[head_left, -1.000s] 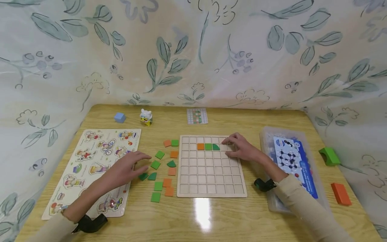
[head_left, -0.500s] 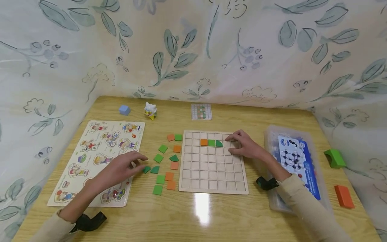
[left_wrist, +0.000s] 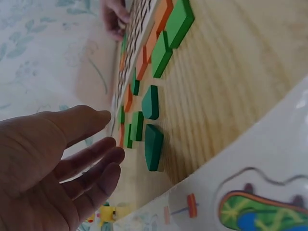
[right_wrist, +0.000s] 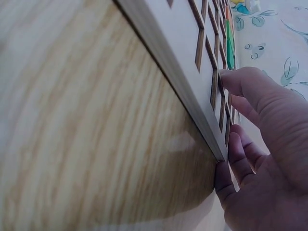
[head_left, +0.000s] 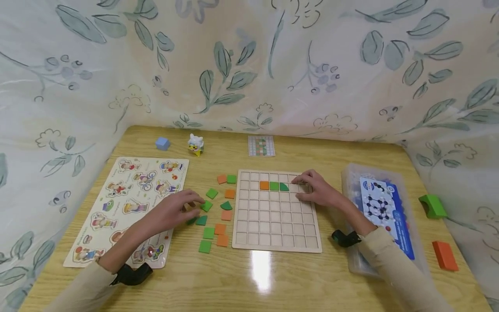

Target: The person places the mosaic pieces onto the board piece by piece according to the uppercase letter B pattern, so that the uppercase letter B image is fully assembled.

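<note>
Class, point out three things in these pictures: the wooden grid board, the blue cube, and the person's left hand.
Grid board [head_left: 273,225], head view, on its bare lower squares.
Blue cube [head_left: 162,143], head view, on its top face.
Left hand [head_left: 171,212], head view, on its back.

wooden table [head_left: 273,281], grid board [head_left: 273,221], loose tiles [head_left: 212,234]

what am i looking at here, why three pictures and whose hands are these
One person works at a wooden table with bare hands, filmed by three cameras: one on the head and one on each wrist. The left hand hovers open over loose green and orange flat tiles, holding nothing; its wrist view shows the fingers above them. The right hand rests on the pale wooden grid board, fingers over its edge. Three tiles already sit in the board.
</note>
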`<state>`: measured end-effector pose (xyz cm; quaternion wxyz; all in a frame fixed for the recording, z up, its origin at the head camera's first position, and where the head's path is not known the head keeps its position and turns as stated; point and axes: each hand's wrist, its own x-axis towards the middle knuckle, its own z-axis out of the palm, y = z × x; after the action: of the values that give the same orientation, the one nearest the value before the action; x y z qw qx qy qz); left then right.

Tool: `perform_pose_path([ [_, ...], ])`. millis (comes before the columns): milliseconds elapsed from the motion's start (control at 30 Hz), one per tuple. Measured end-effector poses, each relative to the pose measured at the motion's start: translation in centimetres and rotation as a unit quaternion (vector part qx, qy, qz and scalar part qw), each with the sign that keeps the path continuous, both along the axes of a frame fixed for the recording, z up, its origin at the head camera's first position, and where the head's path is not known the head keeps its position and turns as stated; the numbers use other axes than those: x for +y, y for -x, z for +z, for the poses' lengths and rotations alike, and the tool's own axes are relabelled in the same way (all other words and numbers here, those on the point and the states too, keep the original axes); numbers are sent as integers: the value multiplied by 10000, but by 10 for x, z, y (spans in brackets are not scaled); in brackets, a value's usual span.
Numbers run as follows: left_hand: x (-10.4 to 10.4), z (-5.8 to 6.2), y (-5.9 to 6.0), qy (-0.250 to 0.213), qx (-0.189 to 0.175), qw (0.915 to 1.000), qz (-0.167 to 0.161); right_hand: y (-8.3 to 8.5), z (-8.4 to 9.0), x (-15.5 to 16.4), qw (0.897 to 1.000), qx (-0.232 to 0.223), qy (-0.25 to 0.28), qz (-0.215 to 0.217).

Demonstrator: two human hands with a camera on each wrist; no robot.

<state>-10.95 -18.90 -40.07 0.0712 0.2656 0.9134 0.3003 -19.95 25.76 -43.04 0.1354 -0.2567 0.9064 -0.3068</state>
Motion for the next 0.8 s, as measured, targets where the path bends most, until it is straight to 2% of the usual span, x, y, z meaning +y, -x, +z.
perform_pose_path([
  [300, 0, -4, 14, -17, -166, 9996, -213, 1, -2, -1, 10000, 23, 17, 50],
  [500, -2, -9, 17, 111, -135, 9989, -436, 2, -1, 0, 10000, 43, 28, 32],
  [800, -3, -8, 18, 206, 35, 9980, -596, 3, -1, 0, 10000, 3, 64, 70],
])
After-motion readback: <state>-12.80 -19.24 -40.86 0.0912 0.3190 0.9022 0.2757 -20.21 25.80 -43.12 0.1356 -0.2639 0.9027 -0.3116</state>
